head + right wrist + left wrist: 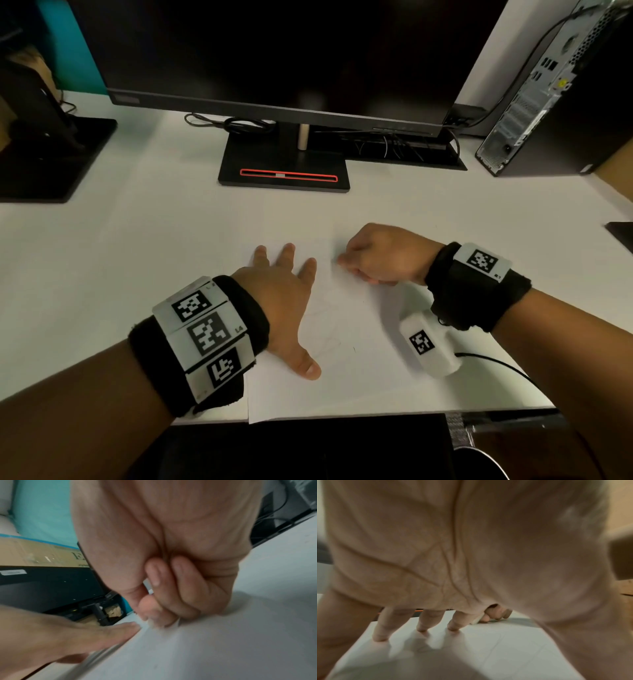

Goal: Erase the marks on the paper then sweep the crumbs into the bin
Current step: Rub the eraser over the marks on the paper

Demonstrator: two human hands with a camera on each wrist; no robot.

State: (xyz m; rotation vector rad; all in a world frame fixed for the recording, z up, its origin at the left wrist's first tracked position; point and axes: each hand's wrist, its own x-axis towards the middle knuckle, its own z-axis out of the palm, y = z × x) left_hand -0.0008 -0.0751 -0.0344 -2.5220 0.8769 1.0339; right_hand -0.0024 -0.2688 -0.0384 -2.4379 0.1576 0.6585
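A white sheet of paper [346, 370] lies on the white desk near its front edge, with faint pencil lines at its middle. My left hand [284, 294] lies flat on the paper's left part, fingers spread and straight, pressing it down. My right hand [376, 257] is curled at the paper's far right part and pinches a small white eraser [171, 625] against the sheet. The eraser [476, 620] also peeks out beyond my left fingers [421, 622] in the left wrist view. No crumbs or bin can be made out.
A black monitor [274, 58] on its stand base [284, 171] fills the back of the desk. A computer tower [548, 96] stands at the back right and another black stand [44, 150] at the left. A dark object [621, 233] lies at the right edge.
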